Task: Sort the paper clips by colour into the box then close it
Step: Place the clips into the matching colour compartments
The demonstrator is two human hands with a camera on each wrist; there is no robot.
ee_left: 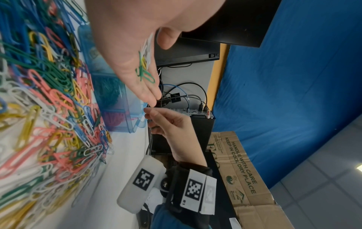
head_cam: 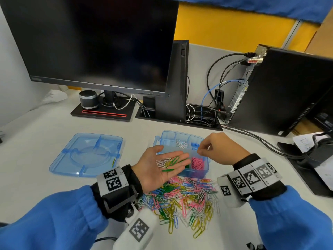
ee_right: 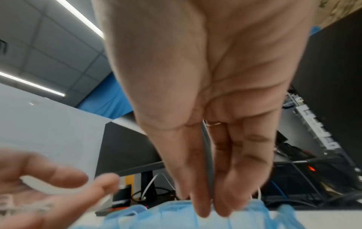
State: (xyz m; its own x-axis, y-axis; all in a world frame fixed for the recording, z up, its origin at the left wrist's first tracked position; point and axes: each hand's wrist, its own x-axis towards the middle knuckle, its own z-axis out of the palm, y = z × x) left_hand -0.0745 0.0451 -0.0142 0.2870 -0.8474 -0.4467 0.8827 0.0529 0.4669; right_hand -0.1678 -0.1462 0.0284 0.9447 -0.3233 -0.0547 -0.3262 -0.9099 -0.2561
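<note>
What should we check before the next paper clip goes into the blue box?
1. Box open: ok, the lid lies apart on the table, to the box's left.
2. Clips ready in the left hand: ok, white clips and green clips lie on the open palm.
3. Right hand over the box: ok, fingertips pinched together above it.
4. Right hand holding a clip: cannot tell, too small and blurred.
5. Pink compartment single colour: ok, only pink shows.
6. Sorting finished: not ok, a mixed pile remains on the table.
</note>
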